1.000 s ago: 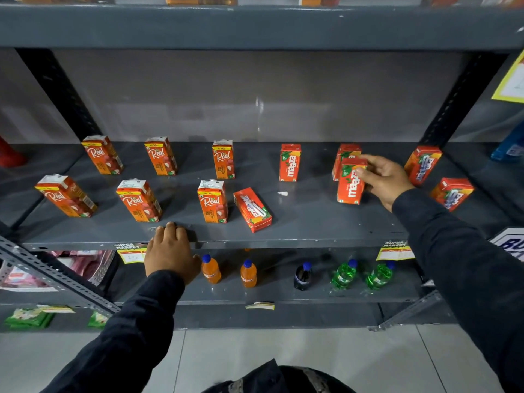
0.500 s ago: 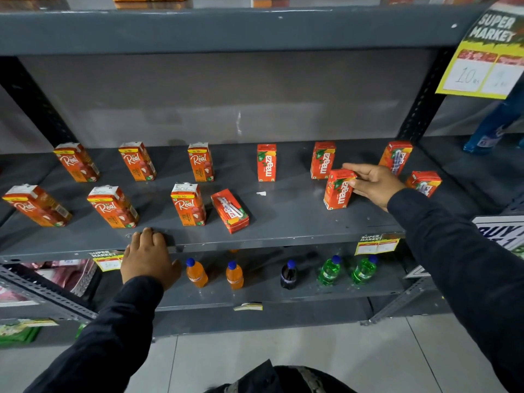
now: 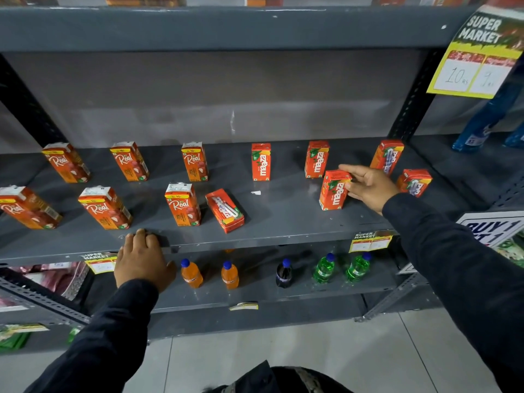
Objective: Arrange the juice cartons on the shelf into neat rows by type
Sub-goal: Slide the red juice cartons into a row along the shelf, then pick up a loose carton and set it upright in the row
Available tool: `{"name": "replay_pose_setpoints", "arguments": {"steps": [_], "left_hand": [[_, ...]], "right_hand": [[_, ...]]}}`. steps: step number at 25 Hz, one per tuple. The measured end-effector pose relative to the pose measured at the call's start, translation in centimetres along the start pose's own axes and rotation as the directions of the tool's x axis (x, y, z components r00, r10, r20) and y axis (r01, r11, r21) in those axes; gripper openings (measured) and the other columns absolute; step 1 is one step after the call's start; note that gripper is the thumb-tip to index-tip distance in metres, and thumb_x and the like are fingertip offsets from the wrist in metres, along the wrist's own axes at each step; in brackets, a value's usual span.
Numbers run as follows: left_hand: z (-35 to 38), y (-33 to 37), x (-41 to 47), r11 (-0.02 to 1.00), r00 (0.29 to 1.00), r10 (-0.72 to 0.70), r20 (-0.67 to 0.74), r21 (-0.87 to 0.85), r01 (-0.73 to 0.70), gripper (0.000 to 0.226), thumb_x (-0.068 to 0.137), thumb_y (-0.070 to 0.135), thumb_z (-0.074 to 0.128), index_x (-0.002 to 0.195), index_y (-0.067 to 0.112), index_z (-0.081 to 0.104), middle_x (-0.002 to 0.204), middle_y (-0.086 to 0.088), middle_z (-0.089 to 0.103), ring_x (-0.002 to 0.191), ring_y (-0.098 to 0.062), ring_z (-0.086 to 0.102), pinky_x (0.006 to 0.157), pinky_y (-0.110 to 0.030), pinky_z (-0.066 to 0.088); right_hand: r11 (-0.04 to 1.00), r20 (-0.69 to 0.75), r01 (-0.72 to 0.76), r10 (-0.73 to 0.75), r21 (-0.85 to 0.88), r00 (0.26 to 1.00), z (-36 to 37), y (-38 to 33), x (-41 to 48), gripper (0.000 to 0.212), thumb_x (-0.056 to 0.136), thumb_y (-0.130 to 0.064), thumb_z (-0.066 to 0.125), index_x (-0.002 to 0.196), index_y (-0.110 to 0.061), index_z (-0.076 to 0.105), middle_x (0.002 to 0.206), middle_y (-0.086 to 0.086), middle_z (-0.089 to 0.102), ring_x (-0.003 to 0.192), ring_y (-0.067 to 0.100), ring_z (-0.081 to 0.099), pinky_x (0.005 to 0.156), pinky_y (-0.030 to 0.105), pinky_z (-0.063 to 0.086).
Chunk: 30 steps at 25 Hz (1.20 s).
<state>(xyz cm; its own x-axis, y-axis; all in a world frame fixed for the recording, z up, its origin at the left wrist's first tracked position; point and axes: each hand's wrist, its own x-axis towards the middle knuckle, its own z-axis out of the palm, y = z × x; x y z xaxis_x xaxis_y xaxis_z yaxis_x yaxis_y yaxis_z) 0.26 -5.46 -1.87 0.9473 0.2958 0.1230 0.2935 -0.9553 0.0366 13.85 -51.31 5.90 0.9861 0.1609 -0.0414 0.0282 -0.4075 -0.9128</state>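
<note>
Several orange "Real" cartons stand in two rows on the left of the grey shelf, the nearest one next to a carton lying flat. Two Maaza cartons stand at the back. My right hand grips a third Maaza carton, upright on the shelf in front of them. Two cartons with a blue logo stand at the far right. My left hand rests on the shelf's front edge, holding nothing.
Small soda bottles stand on the lower shelf: two orange, one dark, two green. A yellow price sign hangs at the upper right. Black uprights frame the bay. Blue bottles stand in the bay to the right.
My right hand has brought the Maaza carton slightly forward and down onto the shelf, still gripping it. The view has shifted right. My left hand stays on the shelf edge.
</note>
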Motion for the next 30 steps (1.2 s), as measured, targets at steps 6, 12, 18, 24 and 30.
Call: {"name": "replay_pose_setpoints", "arguments": {"steps": [6, 12, 18, 24, 30], "left_hand": [[0.1, 0.0, 0.0, 1.0, 1.0, 0.0, 0.0, 0.003, 0.0, 0.071, 0.061, 0.038, 0.077, 0.116, 0.003, 0.049, 0.132, -0.018, 0.048, 0.126, -0.037, 0.039, 0.102, -0.05, 0.042], [-0.5, -0.4, -0.2, 1.0, 0.999, 0.017, 0.039, -0.023, -0.016, 0.075, 0.062, 0.045, 0.073, 0.123, 0.008, 0.047, 0.137, -0.012, 0.045, 0.131, -0.032, 0.035, 0.105, -0.046, 0.04], [-1.0, -1.4, -0.1, 0.997, 0.994, 0.048, 0.094, -0.072, -0.041, 0.086, 0.063, 0.045, 0.075, 0.134, 0.013, 0.037, 0.151, -0.007, 0.031, 0.141, -0.027, 0.023, 0.112, -0.043, 0.033], [-0.7, -1.3, -0.2, 0.997, 0.996, 0.036, 0.088, -0.07, -0.03, 0.092, 0.066, 0.047, 0.072, 0.14, 0.012, 0.029, 0.154, -0.007, 0.027, 0.143, -0.028, 0.02, 0.115, -0.043, 0.028], [-0.5, -1.2, -0.2, 0.999, 0.998, 0.032, 0.061, -0.025, -0.031, 0.093, 0.067, 0.049, 0.071, 0.14, 0.012, 0.028, 0.154, -0.009, 0.027, 0.143, -0.029, 0.02, 0.117, -0.045, 0.02]], "right_hand": [[0.824, -0.316, 0.353, -0.512, -0.443, 0.799, 3.7, -3.7, -1.2, 0.053, 0.072, -0.007, 0.056, 0.121, -0.027, 0.055, 0.125, 0.004, 0.055, 0.111, 0.01, 0.051, 0.096, 0.025, 0.042], [0.88, 0.105, 0.29, -0.27, -0.376, 0.957, 15.7, -7.1, -0.5, 0.051, 0.077, -0.032, 0.07, 0.124, -0.023, 0.052, 0.108, -0.001, 0.061, 0.086, 0.013, 0.061, 0.078, 0.033, 0.054], [0.752, 0.245, 0.094, 0.092, -0.652, 0.965, 21.6, -8.4, 1.3, 0.104, 0.05, -0.07, 0.073, 0.13, -0.013, 0.04, 0.131, 0.01, 0.053, 0.111, 0.027, 0.056, 0.088, 0.04, 0.049], [0.709, 0.12, 0.072, 0.018, -0.701, 0.993, 23.7, -6.9, -0.1, 0.082, 0.06, -0.059, 0.074, 0.121, -0.013, 0.045, 0.119, 0.011, 0.054, 0.103, 0.03, 0.057, 0.086, 0.041, 0.051], [0.891, -0.026, 0.126, -0.152, -0.436, 0.988, 21.0, -7.5, -0.2, 0.055, 0.066, -0.04, 0.068, 0.118, -0.025, 0.058, 0.115, 0.003, 0.064, 0.101, 0.023, 0.06, 0.085, 0.032, 0.051]]}}
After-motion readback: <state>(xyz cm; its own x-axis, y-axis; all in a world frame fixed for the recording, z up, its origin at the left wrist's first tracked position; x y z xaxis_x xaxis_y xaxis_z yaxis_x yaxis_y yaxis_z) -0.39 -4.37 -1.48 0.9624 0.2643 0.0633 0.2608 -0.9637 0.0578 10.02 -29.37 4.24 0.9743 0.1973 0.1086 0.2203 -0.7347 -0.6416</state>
